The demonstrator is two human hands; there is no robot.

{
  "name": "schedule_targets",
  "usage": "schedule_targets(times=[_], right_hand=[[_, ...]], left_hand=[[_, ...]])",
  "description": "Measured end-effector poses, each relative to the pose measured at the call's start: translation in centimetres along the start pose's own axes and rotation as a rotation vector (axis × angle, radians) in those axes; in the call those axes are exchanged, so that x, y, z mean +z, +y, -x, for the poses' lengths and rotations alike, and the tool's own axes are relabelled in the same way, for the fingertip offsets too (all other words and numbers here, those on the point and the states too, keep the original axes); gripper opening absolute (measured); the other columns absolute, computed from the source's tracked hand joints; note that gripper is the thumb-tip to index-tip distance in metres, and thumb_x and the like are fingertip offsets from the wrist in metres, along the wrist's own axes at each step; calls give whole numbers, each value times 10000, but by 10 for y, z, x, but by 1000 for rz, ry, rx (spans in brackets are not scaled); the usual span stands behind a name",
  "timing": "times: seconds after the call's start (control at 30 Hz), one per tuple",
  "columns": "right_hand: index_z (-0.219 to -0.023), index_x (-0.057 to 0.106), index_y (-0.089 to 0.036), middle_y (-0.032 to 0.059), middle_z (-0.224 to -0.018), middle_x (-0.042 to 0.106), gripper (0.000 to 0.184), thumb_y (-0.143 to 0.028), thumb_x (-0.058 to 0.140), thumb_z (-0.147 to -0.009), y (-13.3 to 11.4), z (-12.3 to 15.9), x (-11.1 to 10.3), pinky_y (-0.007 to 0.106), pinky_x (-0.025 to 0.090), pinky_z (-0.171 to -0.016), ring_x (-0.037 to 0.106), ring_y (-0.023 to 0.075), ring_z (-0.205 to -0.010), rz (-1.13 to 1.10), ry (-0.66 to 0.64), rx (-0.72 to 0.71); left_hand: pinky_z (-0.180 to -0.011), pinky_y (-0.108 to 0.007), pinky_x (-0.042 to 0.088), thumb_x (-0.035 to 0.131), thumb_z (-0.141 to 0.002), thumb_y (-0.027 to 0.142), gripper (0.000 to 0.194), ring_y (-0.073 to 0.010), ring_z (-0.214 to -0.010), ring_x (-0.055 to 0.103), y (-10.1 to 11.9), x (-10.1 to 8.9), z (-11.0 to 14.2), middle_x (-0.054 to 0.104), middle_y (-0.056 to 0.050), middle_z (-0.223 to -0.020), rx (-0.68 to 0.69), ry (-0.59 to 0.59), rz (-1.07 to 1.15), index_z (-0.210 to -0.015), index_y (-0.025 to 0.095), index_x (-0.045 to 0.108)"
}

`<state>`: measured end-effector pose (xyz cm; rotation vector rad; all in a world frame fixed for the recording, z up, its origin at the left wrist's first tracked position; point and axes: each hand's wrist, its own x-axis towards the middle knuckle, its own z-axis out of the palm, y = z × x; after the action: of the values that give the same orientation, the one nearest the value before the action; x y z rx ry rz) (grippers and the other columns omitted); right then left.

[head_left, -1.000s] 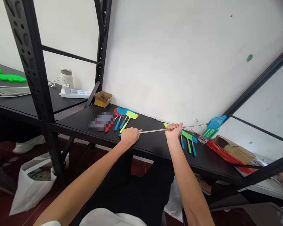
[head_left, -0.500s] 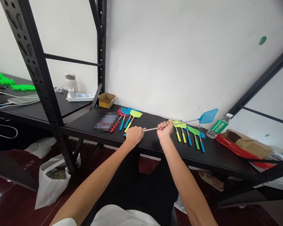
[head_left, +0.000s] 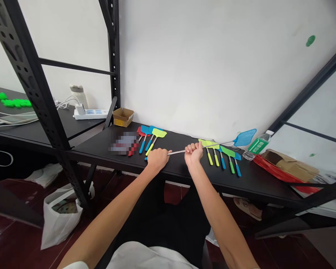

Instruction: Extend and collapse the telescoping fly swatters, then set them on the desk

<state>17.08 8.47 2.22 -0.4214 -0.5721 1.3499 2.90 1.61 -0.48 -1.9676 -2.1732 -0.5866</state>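
Closer together than a second ago, both bare hands grip one long fly swatter with a blue mesh head (head_left: pixel 245 137) and a thin silver metal shaft. Left hand (head_left: pixel 158 159) is closed around its handle end, a blue tip showing beyond the fist. Right hand (head_left: pixel 193 153) is closed around the shaft, fingers curled. The swatter slants up to the right above a black shelf (head_left: pixel 182 164), its head out past the right hand.

Behind and right of the right hand lies a row of five short-handled swatters (head_left: pixel 231 167), two yellow-green, one blue, one green and one blue. Beyond the left hand is another group of swatters (head_left: pixel 159 132) in red, blue and yellow-green, beside a blurred, unreadable patch. A small open cardboard box (head_left: pixel 123 118) sits at the back left. Near the blue head, a clear plastic bottle with a green label (head_left: pixel 258 145) leans beside red material (head_left: pixel 277 173) and crumpled brown cardboard (head_left: pixel 296 164).
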Motion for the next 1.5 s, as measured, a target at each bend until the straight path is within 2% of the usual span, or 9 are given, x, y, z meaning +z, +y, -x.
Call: schedule_targets(times=[0.17, 0.37, 0.5, 0.7, 0.97, 1.1, 1.2, 1.37, 1.5], right_hand=[[-603, 211, -207, -89, -490, 149, 485, -341, 384, -1036, 16, 14, 9, 217, 252, -400, 163, 85, -403, -64, -43, 63], [-600, 257, -220, -76, -461, 263, 480, -382, 384, -1033, 45, 37, 18, 274, 451, -525, 361, 112, -443, 9, -78, 160], [-587, 293, -226, -58, -453, 379, 465, -355, 427, -1013, 52, 41, 19, 298, 516, -621, 484, 129, -499, 58, -61, 155], [-569, 380, -213, 42, -714, 725, 409, -285, 482, -958, 61, 43, 19, 259, 513, -648, 598, 122, -589, 266, -4, 94], [-577, 461, -203, 70, -831, 767, 366, -315, 527, -920, 58, 47, 11, 242, 511, -638, 650, 133, -654, 267, -135, 195], [-673, 586, -191, 70, -769, 758, 218, -245, 582, -884, 41, 40, 4, 257, 530, -629, 688, 167, -687, 276, -131, 339], [-821, 659, -183, 78, -861, 771, 100, -244, 599, -873, 13, 32, -8, 289, 557, -654, 710, 186, -735, 316, -119, 420], [-932, 690, -203, 60, -928, 773, 120, -269, 663, -836, -56, 19, -52, 268, 550, -593, 686, 157, -666, 375, -19, 224], [-866, 703, -193, 42, -787, 741, 191, -360, 746, -782, -93, 9, -92, 244, 521, -527, 649, 142, -588, 431, 22, 85]], left_hand=[[-724, -377, 484, 281, -1021, 490, 610, -334, -868, 714, 0, -2, 1, 723, -192, -878, -2, -3, 5, -914, 117, 751], [-725, -373, 496, 378, -991, 357, 444, -326, -884, 711, -2, -3, 1, 721, -199, -909, -1, -14, 10, -927, 111, 742], [-723, -372, 498, 392, -971, 293, 394, -326, -885, 710, -2, -3, 1, 720, -192, -906, -9, -18, 15, -925, 111, 739], [-745, -354, 489, 372, -986, 305, 421, -306, -895, 706, -1, -6, 2, 718, -195, -917, -44, -10, 41, -943, 106, 741], [-736, -357, 477, 366, -991, 357, 451, -309, -873, 702, -2, -6, 2, 719, -184, -905, -16, -19, 45, -947, 123, 749], [-722, -342, 462, 399, -975, 465, 454, -304, -865, 700, -3, -5, 5, 725, -155, -913, 34, 12, 33, -997, 162, 736], [-713, -335, 449, 393, -970, 502, 456, -299, -862, 698, -2, -7, 7, 724, -136, -892, 93, 14, 18, -985, 188, 724], [-689, -297, 413, 428, -955, 535, 417, -267, -847, 693, -4, -10, 9, 719, -93, -835, 201, -24, 21, -941, 222, 704], [-639, -279, 367, 464, -949, 534, 361, -245, -846, 692, -5, -13, 11, 728, -61, -845, 271, -18, 48, -935, 243, 677]])
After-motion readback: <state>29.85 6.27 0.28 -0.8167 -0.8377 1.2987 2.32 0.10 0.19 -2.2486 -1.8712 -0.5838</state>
